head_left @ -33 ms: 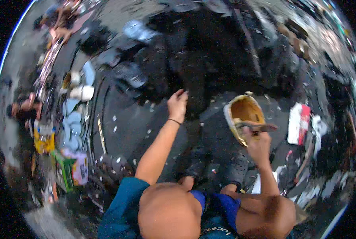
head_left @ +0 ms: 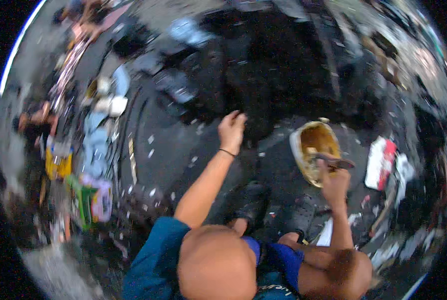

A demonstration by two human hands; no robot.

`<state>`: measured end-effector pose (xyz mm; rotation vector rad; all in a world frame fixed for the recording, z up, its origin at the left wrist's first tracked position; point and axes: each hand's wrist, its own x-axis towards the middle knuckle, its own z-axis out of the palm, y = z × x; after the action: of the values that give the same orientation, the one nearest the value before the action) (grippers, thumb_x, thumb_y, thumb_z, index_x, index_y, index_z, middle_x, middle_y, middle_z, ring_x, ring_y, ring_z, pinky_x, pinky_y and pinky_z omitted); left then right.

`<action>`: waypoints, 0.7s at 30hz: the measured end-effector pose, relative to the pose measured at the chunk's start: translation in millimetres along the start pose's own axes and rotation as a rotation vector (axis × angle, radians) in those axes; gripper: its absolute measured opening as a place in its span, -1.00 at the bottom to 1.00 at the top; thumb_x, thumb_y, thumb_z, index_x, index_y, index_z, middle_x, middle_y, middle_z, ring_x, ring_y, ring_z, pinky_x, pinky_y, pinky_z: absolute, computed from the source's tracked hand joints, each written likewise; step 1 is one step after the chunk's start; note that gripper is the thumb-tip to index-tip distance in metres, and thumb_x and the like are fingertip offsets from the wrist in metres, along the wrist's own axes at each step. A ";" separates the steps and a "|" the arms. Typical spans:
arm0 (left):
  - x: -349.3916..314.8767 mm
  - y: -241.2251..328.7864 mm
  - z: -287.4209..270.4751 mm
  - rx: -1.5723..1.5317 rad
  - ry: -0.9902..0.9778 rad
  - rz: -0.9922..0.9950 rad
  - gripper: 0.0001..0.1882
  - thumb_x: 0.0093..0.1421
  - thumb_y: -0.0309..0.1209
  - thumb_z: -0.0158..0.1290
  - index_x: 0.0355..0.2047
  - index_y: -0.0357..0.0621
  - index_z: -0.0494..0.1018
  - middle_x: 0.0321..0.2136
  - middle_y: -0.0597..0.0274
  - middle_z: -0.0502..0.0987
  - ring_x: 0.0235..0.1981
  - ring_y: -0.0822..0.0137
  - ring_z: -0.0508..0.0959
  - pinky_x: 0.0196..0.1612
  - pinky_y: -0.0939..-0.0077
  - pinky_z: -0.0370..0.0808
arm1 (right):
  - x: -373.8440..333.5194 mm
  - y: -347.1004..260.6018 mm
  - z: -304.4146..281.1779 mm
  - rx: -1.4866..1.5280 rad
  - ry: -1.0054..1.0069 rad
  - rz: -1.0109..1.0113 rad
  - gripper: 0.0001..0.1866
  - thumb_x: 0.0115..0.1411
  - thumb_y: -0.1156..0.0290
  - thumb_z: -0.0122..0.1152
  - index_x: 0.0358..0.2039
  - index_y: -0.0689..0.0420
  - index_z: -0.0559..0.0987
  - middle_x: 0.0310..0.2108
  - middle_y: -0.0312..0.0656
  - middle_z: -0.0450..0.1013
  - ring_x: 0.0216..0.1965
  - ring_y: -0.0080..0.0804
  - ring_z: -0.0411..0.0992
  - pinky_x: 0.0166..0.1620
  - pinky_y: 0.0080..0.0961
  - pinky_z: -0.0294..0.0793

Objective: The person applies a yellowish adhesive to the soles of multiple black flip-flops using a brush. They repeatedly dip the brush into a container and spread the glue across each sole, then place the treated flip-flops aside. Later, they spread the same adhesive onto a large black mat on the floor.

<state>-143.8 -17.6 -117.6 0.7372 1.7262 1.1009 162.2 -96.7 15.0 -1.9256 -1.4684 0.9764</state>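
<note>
My right hand (head_left: 335,186) is closed around a flat, dark reddish-brown, elongated thing (head_left: 341,162); motion blur hides its exact kind. It is held over the near part of a pale, oval cut-open container (head_left: 296,145), whose inside is coated yellow-brown. My left hand (head_left: 231,134) is stretched forward over the dark ground, a dark band at its wrist. Its fingers are curled together, and whatever they may hold cannot be made out against the black material (head_left: 263,100) beyond.
Pale blue flat pieces (head_left: 96,145) lie in a row at left, near a yellow packet (head_left: 58,162) and a green-and-lilac box (head_left: 96,197). A white-and-red box (head_left: 380,162) lies right of the container. Small white scraps dot the ground around my dark clogs (head_left: 301,215).
The whole scene has shifted slightly rightward in the picture. Both hands keep nearly the same poses, the right still over the container with the brown thing.
</note>
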 end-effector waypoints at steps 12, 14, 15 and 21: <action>-252.9 -71.7 -235.3 0.700 0.618 0.166 -0.63 0.14 -0.44 0.18 -0.09 -0.31 0.36 -0.18 -0.04 0.43 -0.19 0.10 0.48 -0.08 0.24 0.44 | 7.4 16.1 -52.3 -0.486 -0.210 0.036 -0.70 0.18 0.30 0.28 -0.22 0.30 0.58 -0.33 0.07 0.55 -0.29 -0.02 0.52 -0.17 -0.19 0.46; -274.1 -84.1 -238.2 0.986 0.579 0.076 -0.60 0.15 -0.44 0.17 -0.05 -0.33 0.32 -0.20 -0.07 0.39 -0.20 0.08 0.44 -0.08 0.22 0.41 | 0.4 17.1 -55.8 -0.487 -0.167 -0.069 -0.72 0.17 0.31 0.27 -0.25 0.28 0.60 -0.40 0.06 0.56 -0.33 0.01 0.53 -0.20 -0.17 0.46; -275.1 -89.7 -236.1 1.097 0.643 0.121 -0.61 0.18 -0.47 0.15 -0.01 -0.33 0.36 -0.13 -0.09 0.43 -0.14 0.08 0.48 -0.06 0.23 0.44 | -4.4 4.4 -56.0 -0.531 -0.256 0.009 -0.72 0.17 0.31 0.27 -0.23 0.28 0.60 -0.38 0.07 0.56 -0.32 0.02 0.53 -0.20 -0.16 0.46; -216.6 -51.6 -167.7 0.396 0.294 0.053 -0.58 0.23 -0.50 0.07 0.11 -0.29 0.40 0.16 -0.10 0.38 0.11 0.07 0.45 0.10 0.21 0.43 | -15.9 19.2 -70.6 -0.440 -0.135 -0.118 -0.71 0.18 0.30 0.27 -0.20 0.27 0.61 -0.34 0.08 0.56 -0.31 -0.08 0.55 -0.21 -0.24 0.48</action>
<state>-214.4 -279.5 -53.3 0.9003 2.2248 0.9466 227.4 -115.9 46.5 -2.0676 -1.9849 0.7900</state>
